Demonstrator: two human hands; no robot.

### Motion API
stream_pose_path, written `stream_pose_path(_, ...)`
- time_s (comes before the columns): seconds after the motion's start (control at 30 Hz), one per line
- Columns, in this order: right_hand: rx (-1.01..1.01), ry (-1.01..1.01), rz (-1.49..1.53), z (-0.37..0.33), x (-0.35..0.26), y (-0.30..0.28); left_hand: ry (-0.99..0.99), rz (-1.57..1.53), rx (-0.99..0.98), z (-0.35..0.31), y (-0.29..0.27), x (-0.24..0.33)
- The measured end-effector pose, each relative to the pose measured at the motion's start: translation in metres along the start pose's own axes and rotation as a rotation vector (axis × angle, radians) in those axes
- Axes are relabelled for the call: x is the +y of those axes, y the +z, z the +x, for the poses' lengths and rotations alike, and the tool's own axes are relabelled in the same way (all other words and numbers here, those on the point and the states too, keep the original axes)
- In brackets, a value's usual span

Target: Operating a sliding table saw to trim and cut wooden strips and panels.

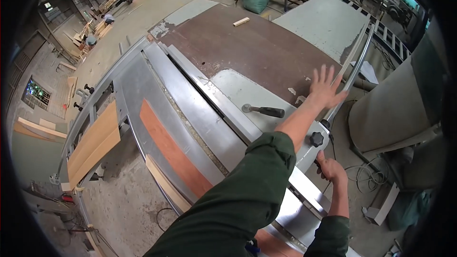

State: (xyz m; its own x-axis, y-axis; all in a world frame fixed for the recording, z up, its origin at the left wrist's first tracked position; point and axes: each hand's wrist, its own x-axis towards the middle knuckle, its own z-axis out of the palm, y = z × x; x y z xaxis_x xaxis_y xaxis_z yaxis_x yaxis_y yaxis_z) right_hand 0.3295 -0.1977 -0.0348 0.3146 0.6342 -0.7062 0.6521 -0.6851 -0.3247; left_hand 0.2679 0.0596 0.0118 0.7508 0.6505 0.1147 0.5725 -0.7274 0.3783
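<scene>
My left hand (326,88) is stretched out over the far right side of the saw table, palm down, fingers spread and holding nothing. Its forearm crosses above the grey table surface (238,85). Lower down, my right hand (332,167) has its fingers curled at the edge of a grey metal fence block (304,154), thumb up against it. What those fingers grip is hidden beneath the edge. A black star knob (316,139) sits on the block just above that hand. To the left of my left forearm lies a hammer (269,111) with a black handle.
A reddish board strip (169,145) lies along the metal sliding table (138,83). A round rail (359,64) runs along the right side. A wood offcut (241,22) rests on the brown panel (247,43). Right stands a large grey cylinder (395,104); cables (369,176) lie below.
</scene>
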Motion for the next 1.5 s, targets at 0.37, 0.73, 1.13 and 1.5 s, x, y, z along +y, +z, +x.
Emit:
stream_pose_path(0.37, 0.005, 0.055, -0.05, -0.003, 0.0, 0.001, -0.032, 0.003, -0.029, -0.001, -0.002, -0.006)
stream_pose_path(0.73, 0.033, 0.024, -0.061, -0.001, 0.0, 0.001, -0.043, 0.013, -0.03, -0.006, -0.001, -0.015)
stream_pose_path(1.13, 0.04, 0.001, -0.052, 0.001, 0.009, 0.009, -0.096, 0.021, -0.166, -0.027, 0.028, -0.01)
stream_pose_path(1.5, -0.022, 0.004, 0.09, 0.014, -0.006, 0.007, -0.098, -0.011, 0.268, -0.047, 0.043, -0.036)
